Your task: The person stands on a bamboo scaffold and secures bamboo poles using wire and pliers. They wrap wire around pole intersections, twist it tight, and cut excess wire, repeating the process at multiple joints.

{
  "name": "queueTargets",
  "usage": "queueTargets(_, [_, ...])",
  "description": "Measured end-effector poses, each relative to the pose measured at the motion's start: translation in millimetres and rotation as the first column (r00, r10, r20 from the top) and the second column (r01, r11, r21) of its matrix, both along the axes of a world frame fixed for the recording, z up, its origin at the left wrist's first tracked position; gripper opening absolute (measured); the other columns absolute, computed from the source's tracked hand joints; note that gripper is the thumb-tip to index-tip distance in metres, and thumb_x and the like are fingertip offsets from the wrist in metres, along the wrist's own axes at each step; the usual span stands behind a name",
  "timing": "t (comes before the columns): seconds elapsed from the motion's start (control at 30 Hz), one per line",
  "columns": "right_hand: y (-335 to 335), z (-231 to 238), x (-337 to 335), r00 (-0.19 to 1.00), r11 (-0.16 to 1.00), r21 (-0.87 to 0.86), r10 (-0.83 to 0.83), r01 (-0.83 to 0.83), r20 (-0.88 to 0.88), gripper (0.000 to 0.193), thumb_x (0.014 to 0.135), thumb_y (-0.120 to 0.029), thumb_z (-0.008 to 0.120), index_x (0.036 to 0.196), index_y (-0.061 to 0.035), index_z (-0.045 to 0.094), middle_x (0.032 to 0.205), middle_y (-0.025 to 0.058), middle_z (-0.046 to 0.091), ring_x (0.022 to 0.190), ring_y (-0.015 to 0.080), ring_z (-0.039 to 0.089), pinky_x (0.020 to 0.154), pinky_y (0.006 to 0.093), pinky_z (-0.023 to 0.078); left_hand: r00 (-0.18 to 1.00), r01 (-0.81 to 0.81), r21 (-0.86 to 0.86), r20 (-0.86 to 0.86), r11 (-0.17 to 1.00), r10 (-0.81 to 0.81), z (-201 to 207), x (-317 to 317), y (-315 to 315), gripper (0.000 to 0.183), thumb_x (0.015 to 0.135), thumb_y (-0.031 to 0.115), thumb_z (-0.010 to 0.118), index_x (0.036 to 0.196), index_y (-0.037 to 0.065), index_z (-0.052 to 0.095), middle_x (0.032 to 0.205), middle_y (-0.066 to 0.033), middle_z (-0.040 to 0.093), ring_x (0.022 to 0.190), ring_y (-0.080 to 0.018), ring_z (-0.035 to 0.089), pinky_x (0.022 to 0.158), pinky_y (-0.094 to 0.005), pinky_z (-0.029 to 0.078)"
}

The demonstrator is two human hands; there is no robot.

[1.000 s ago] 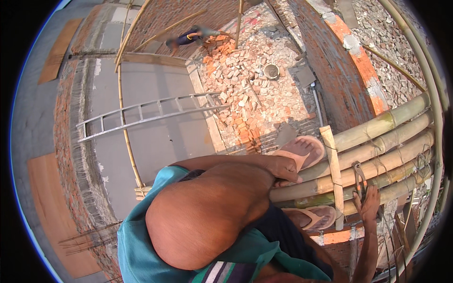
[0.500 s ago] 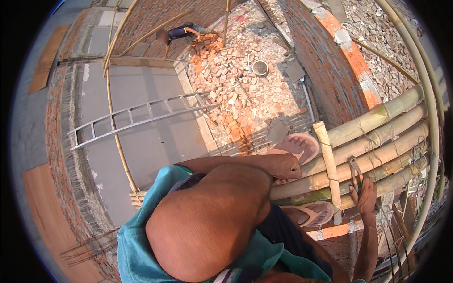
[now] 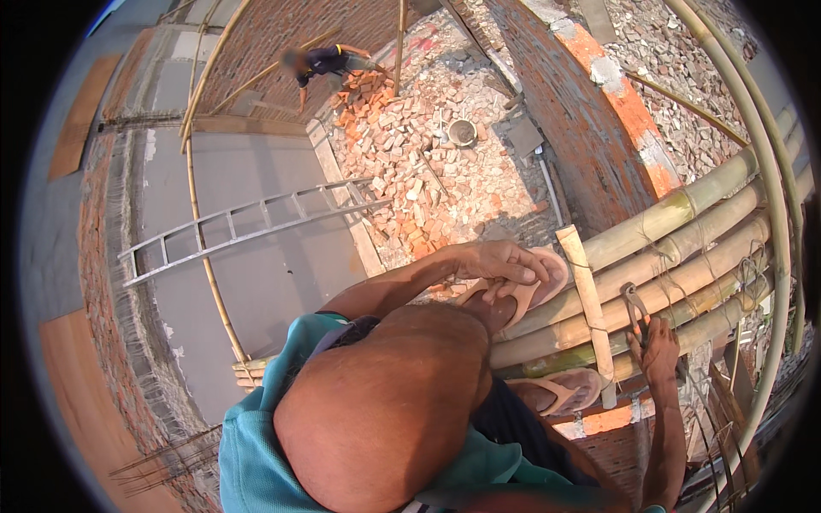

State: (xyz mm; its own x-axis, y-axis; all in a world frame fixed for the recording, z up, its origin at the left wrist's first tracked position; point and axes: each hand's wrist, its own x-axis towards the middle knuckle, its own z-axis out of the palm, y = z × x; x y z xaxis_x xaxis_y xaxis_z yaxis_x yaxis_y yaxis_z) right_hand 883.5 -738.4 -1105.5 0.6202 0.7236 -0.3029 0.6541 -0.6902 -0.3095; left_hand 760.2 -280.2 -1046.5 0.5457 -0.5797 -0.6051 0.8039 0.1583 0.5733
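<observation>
Change: left hand (image 3: pixel 503 261) has lifted off the bamboo poles (image 3: pixel 547 340) and moved to the far left, over the sandaled left foot (image 3: pixel 547 278); contact with the foot cannot be confirmed.
Effect: tool work at the poles appears to rest with the right hand (image 3: pixel 657 350) alone.
Left hand: fingers loosely bent, palm downward; whether anything is held cannot be told.
Right hand: fingers wrapped around the handles of the pincers (image 3: pixel 634 306).
Pincers: over the near poles, right of the wooden crosspiece (image 3: pixel 587 295), head pointing far.
Hand spacing: well apart, crosspiece between.
Wire ties (image 3: pixel 753 269): on the poles, right of the pincers.
</observation>
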Motion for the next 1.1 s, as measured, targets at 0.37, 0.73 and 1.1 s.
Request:
queueTargets(0.37, [9.9, 5.9, 5.0, 1.000, 0.997, -0.071, 0.016, -0.015, 0.009, 0.047, 0.088, -0.044, 0.075, 0.105, -0.0046, 0.055, 0.092, 0.0191, 0.062, 0.082, 0.0408, 0.067, 0.072, 0.0508, 0.053, 0.849, -0.346, 0.938, 0.326, -0.028, 0.415, 0.1, 101.3, 327.0, 0.087, 0.092, 0.002, 0.054, 0.167, 0.009, 0.009, 0.062, 0.0020, 0.043, 0.048, -0.0103, 0.038, 0.043, -0.0304, 0.027])
queueTargets(0.73, [12.0, 5.3, 7.8, 0.999, 0.995, -0.099, -0.002, -0.003, -0.043, 0.049, 0.087, -0.044, 0.075, 0.107, -0.0045, 0.054, 0.090, 0.0177, 0.062, 0.075, 0.0403, 0.068, 0.067, 0.0485, 0.055, 0.975, 0.167, 0.898, -0.089, 0.407, -0.203, -73.3, 79.7, 194.0, 0.040, 0.105, 0.040, 0.059, 0.116, 0.003, 0.068, 0.071, -0.0073, 0.067, 0.057, -0.0172, 0.061, 0.052, -0.0321, 0.052])
queueTargets(1.1, [14.5, 9.1, 9.3, 0.999, 0.994, -0.102, 0.020, -0.025, -0.050, 0.047, 0.086, -0.039, 0.077, 0.109, -0.0040, 0.054, 0.092, 0.0188, 0.063, 0.077, 0.0393, 0.069, 0.066, 0.0475, 0.056, 0.955, 0.233, 0.792, -0.078, 0.564, -0.286, -147.8, -46.4, 123.2, 0.047, 0.103, 0.042, 0.057, 0.131, 0.005, 0.065, 0.100, -0.0156, 0.074, 0.087, -0.0262, 0.072, 0.081, -0.0414, 0.057])
